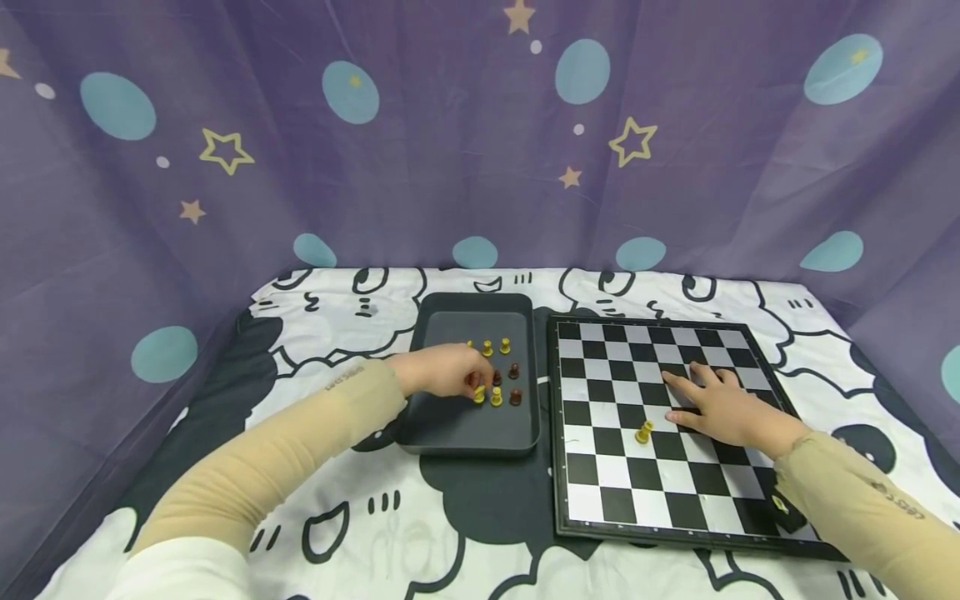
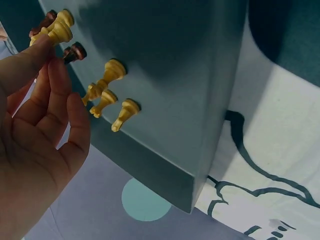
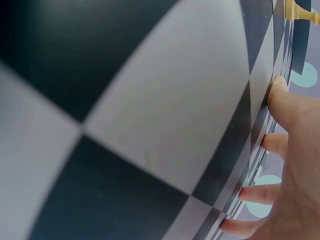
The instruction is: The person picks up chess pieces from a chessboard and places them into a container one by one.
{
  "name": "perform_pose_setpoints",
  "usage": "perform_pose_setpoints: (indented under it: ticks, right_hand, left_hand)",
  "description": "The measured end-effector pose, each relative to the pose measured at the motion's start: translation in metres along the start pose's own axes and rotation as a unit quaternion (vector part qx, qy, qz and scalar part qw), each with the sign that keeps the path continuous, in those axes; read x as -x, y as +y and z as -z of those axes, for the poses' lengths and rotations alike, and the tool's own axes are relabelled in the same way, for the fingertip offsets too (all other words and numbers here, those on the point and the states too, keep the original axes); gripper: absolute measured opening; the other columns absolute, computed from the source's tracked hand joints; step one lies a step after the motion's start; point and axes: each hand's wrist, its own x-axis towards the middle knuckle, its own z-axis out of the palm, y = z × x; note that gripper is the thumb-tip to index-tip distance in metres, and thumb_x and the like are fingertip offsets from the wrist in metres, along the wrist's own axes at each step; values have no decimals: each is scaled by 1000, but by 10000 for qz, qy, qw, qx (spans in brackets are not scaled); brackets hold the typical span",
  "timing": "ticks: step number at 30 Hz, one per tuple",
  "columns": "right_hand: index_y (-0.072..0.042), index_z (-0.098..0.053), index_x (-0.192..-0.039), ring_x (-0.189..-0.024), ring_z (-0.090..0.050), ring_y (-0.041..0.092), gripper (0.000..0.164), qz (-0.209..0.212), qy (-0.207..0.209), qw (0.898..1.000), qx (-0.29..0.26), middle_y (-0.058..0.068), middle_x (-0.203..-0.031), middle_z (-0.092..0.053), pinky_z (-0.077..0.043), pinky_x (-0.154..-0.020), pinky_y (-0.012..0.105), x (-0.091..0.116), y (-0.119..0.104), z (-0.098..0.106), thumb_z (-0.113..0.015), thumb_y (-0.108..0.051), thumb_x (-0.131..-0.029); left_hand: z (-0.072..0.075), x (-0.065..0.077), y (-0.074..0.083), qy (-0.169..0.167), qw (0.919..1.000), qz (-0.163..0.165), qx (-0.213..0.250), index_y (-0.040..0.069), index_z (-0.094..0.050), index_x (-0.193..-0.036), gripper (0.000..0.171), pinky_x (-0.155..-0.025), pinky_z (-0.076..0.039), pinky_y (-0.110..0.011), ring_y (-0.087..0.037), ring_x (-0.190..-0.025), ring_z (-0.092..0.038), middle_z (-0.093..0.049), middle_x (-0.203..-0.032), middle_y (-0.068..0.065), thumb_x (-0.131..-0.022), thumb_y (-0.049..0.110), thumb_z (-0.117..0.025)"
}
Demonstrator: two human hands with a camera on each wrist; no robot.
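My left hand reaches into a dark grey tray, thumb and fingers pinching a yellow chess piece. Beside that piece stands another yellow piece. Dark red pieces are just right of the hand, and more yellow pieces stand in the far part of the tray. On the black-and-white chessboard my right hand rests with fingers spread, holding nothing. A single yellow chess piece stands on the board, left of the right thumb; it also shows at the right wrist view's top corner.
The tray sits left of the board, a narrow gap between them. A small dark object with a yellow mark lies at the board's near right corner, partly behind the right sleeve. Patterned cloth covers the table; a purple curtain hangs behind.
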Motion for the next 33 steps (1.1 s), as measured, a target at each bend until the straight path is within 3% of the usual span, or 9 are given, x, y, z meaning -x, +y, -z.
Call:
perform_pose_setpoints:
  ticks: [17,22,33]
  right_hand:
    - [-13,-37,-143,-118,-29,66,76,48,55,10000,-22,34,-140,-27,-40,-75,73,1,-1,0,-47,-64,-88]
    - [-13,-37,-143,-118,-29,65,76,49,68,10000,0,34,-140,-27,-40,-75,73,1,-1,-2,-46,-64,-88]
    - [-13,-37,-143,-117,-30,65,76,59,97,9999,41,34,-140,-27,-40,-75,72,0,1,-2,-46,-64,-88]
  left_hand:
    - [-9,3,-6,15,9999,-135,-96,9,-70,-103,18,-71,-47,-25,-6,-68,-52,-61,-74,3,-85,5,-68]
    - [-9,4,-7,66,9994,-344,-67,8,-70,-98,15,-69,-47,-25,-7,-65,-50,-58,-69,4,-84,2,-69]
    - [-10,2,-5,-62,9999,-69,-44,9,-70,-103,18,-70,-46,-25,-7,-69,-50,-60,-76,3,-86,6,-68]
